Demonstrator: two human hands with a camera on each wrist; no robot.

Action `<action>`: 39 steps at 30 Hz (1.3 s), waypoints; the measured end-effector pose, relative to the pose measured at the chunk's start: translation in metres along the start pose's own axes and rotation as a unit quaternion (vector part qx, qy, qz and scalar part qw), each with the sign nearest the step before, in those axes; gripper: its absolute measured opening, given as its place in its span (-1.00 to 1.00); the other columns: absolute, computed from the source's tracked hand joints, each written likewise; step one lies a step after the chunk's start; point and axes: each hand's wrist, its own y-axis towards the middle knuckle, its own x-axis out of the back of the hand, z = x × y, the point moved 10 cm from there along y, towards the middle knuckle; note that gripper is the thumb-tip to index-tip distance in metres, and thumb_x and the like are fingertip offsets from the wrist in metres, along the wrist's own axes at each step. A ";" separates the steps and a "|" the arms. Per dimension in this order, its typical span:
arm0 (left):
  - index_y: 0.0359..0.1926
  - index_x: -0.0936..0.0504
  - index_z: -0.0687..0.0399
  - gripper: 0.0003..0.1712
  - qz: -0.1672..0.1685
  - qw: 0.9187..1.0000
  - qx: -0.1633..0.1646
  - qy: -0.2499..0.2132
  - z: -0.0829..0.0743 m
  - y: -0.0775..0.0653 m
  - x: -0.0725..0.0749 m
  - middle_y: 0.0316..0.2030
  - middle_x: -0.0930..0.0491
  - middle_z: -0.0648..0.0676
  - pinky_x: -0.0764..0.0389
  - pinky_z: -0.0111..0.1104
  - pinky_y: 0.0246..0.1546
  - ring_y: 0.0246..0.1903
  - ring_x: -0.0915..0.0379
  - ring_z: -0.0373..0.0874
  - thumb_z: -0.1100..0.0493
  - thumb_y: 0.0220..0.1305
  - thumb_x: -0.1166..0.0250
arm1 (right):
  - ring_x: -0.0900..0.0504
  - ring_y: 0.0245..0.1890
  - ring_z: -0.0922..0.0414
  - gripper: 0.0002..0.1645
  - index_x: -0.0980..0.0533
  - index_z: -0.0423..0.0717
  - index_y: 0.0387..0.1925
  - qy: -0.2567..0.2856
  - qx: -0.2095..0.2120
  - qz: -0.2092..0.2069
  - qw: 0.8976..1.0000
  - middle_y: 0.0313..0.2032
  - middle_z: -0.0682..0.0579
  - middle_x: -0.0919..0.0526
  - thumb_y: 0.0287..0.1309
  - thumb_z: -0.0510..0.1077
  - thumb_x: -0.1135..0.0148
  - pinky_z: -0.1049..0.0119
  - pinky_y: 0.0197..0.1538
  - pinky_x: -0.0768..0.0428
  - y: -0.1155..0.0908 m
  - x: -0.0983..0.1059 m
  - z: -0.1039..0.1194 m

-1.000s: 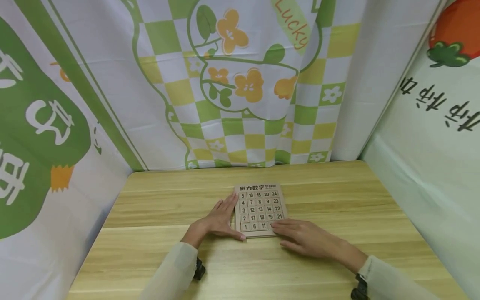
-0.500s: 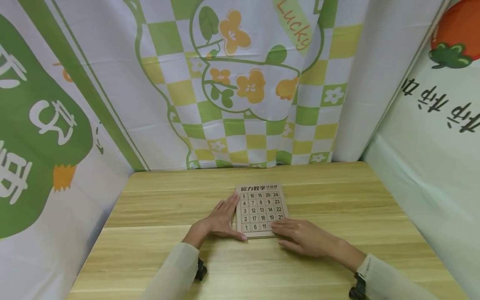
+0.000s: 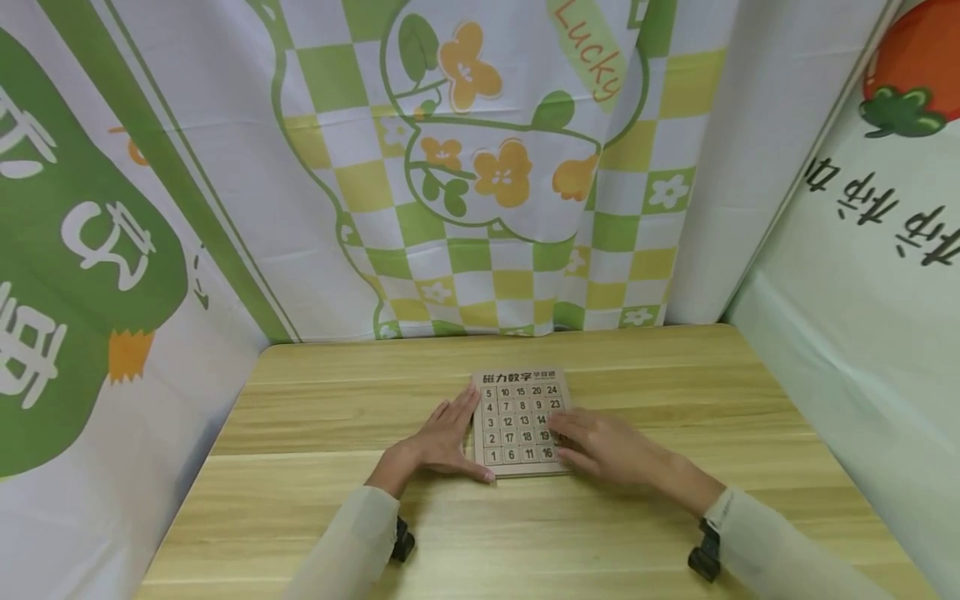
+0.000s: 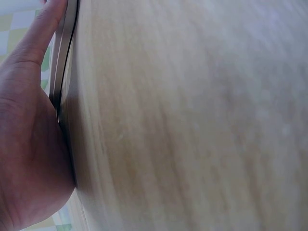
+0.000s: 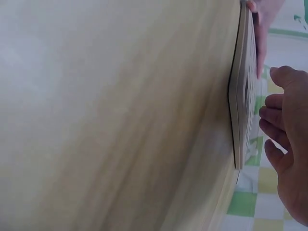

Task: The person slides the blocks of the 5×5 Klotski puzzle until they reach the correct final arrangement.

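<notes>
A square wooden number sliding puzzle (image 3: pixel 523 422) lies flat on the table, with numbered tiles in rows and dark lettering along its top. My left hand (image 3: pixel 433 440) rests at its left side, fingers stretched along the edge and thumb at the lower left corner. Over the puzzle's right side is my right hand (image 3: pixel 618 450), its fingers covering some tiles of the right column. In the right wrist view, bent fingers (image 5: pixel 272 115) of that hand appear a little above the puzzle's face. The left wrist view shows the puzzle's edge (image 4: pixel 61 53) beside the left thumb.
The light wood-grain table (image 3: pixel 315 400) extends around the puzzle. A checked, flowered curtain (image 3: pixel 480 208) hangs behind its far edge. Printed cloths stand at the left (image 3: pixel 90 250) and right (image 3: pixel 862 275) sides. Both wrists carry small black devices.
My right hand has moved up and slightly right from the bottom row, and the tile 16 has come into view. My left hand stays in place at the puzzle's left side.
</notes>
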 end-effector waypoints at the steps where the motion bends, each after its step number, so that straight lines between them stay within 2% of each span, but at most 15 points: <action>1: 0.71 0.39 0.10 0.79 0.000 1.000 -0.001 -0.001 0.000 0.000 0.000 0.70 0.47 0.14 0.40 0.02 0.65 0.69 0.53 -0.03 -0.75 -0.15 -0.38 | -0.56 0.36 -0.26 -0.38 -0.52 -0.28 0.38 0.000 -0.010 0.001 1.000 0.35 -0.25 -0.58 0.48 0.01 -0.31 -0.21 0.39 -0.52 0.001 0.000 -0.005; 11: 0.71 0.40 0.09 0.78 -0.004 1.000 -0.007 -0.007 -0.002 0.000 0.000 0.70 0.49 0.14 0.39 0.06 0.65 0.69 0.53 -0.01 -0.74 -0.15 -0.39 | -0.55 0.36 -0.28 -0.36 -0.51 -0.33 0.37 -0.009 -0.041 -0.006 0.999 0.35 -0.33 -0.56 0.48 0.01 -0.30 -0.20 0.41 -0.51 0.017 -0.001 -0.037; 22: 0.71 0.41 0.10 0.77 -0.004 1.000 -0.011 0.008 0.001 0.002 -0.004 0.70 0.48 0.15 0.35 0.08 0.66 0.69 0.52 0.00 -0.74 -0.12 -0.38 | -0.48 0.42 -0.28 -0.30 -0.44 -0.36 0.42 0.010 -0.058 0.013 0.998 0.42 -0.34 -0.47 0.50 0.03 -0.27 -0.21 0.46 -0.44 0.023 -0.010 -0.051; 31: 0.71 0.40 0.12 0.80 0.002 1.000 -0.004 0.009 0.000 0.002 0.000 0.70 0.48 0.17 0.37 0.06 0.65 0.69 0.52 0.01 -0.73 -0.16 -0.41 | -0.47 0.43 -0.27 -0.33 -0.45 -0.35 0.43 0.011 -0.061 0.012 0.998 0.43 -0.31 -0.48 0.53 0.02 -0.24 -0.20 0.48 -0.42 0.022 -0.013 -0.050; 35: 0.71 0.37 0.16 0.78 0.000 1.000 -0.007 -0.006 -0.007 -0.002 0.005 0.70 0.44 0.22 0.34 0.10 0.65 0.69 0.48 0.07 -0.71 -0.13 -0.43 | -0.52 0.39 -0.26 -0.34 -0.48 -0.32 0.41 -0.006 -0.060 0.013 0.998 0.40 -0.31 -0.52 0.52 0.05 -0.25 -0.20 0.43 -0.49 0.016 -0.012 -0.043; 39: 0.71 0.37 0.15 0.77 -0.004 1.000 -0.008 -0.005 -0.007 -0.003 0.006 0.70 0.43 0.23 0.33 0.12 0.65 0.69 0.47 0.07 -0.73 -0.12 -0.41 | -0.55 0.37 -0.23 -0.35 -0.52 -0.32 0.37 -0.015 -0.050 0.013 0.999 0.36 -0.28 -0.57 0.51 0.07 -0.26 -0.17 0.41 -0.52 0.012 -0.012 -0.035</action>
